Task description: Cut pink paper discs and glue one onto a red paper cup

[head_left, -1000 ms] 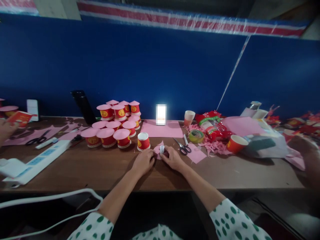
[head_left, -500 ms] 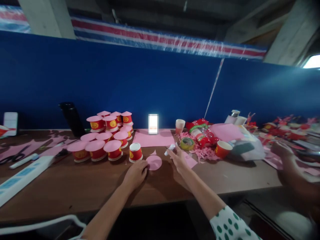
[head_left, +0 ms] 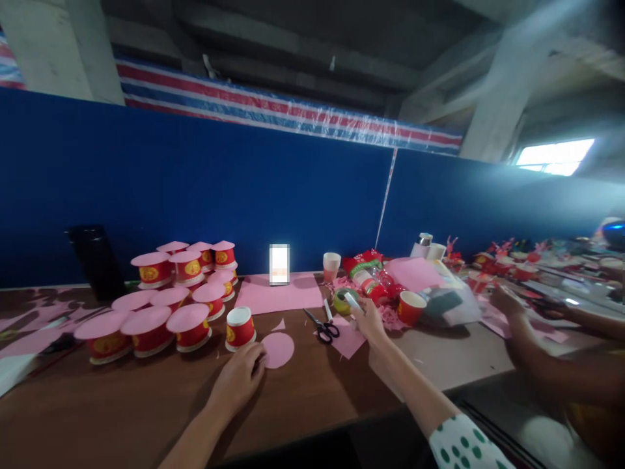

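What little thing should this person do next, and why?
Probably set down the white tube held in the right hand: the pink paper disc lies flat by the left hand, while nearby red cups wear peaked pink tops, so shaping it may need both hands.

Dim light surrounds me. At the far right a window (head_left: 556, 157) glares white, and haze pales the blue partition (head_left: 508, 205) near it. Shine speckles the striped plastic sheet (head_left: 293, 107). My right forearm (head_left: 415, 384) throws a soft shadow on the counter (head_left: 293, 407); my right fingers (head_left: 362, 314) look slightly blurred. A pixelated white patch (head_left: 279, 265) glows; the right edge stretches and smears.
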`<state>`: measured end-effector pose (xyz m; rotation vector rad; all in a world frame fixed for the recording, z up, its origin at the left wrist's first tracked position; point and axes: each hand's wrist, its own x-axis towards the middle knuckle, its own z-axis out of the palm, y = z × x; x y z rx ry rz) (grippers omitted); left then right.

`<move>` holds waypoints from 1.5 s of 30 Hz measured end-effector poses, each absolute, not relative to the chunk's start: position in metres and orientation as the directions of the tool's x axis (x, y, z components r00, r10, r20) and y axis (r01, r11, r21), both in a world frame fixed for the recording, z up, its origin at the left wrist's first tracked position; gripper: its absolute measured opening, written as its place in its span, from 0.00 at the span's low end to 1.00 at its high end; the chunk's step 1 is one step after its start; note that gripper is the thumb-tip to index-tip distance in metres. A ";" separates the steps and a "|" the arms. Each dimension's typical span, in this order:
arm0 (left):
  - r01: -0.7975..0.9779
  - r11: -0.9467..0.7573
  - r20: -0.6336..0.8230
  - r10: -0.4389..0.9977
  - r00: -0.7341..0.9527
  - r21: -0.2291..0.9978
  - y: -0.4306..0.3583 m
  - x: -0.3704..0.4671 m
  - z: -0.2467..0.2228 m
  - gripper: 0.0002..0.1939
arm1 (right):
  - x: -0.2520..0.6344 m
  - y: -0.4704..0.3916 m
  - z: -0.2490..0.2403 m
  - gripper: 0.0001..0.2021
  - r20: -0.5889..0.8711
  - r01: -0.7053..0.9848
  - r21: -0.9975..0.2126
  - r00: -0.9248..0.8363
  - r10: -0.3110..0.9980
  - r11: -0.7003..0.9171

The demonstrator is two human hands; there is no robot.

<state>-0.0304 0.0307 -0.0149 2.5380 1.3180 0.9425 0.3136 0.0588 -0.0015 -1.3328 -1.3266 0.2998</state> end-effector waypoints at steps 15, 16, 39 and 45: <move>0.729 -0.605 0.491 0.763 0.419 0.319 0.034 -0.033 -0.020 0.13 | 0.340 0.047 -0.010 0.15 0.417 0.773 -0.619 0.470 0.778 -0.136; 0.730 -0.605 0.488 0.764 0.421 0.318 0.034 -0.033 -0.020 0.13 | 0.339 0.044 -0.008 0.15 0.408 0.788 -0.602 0.440 0.800 -0.127; 0.743 -0.599 0.490 0.764 0.420 0.298 0.033 -0.031 -0.025 0.19 | 0.217 0.007 0.019 0.12 0.499 0.899 -0.252 -0.195 0.844 0.357; 0.722 -0.601 0.481 0.772 0.416 0.341 0.032 -0.033 -0.024 0.20 | 0.158 0.037 0.006 0.13 0.314 0.898 -0.218 -0.307 0.898 0.383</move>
